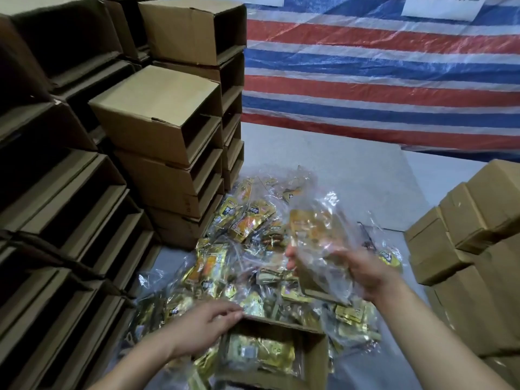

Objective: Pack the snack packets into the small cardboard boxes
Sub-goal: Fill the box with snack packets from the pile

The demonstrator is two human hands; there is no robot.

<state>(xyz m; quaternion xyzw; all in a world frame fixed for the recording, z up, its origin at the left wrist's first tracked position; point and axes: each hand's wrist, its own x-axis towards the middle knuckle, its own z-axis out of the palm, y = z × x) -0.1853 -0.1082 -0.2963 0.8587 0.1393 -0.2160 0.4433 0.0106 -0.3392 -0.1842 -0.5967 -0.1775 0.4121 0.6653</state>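
Your right hand [363, 273] grips a clear snack packet [318, 240] above the pile; your left hand [208, 327] pinches the near open box's [315, 358] far-left rim. Next, lower the packet into it.

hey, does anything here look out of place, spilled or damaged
Nothing looks damaged. The snack packets lie in a loose heap on the surface rather than stacked. The left hand steadies the open small box, already partly filled, while the right hand holds a clear bag of packets.
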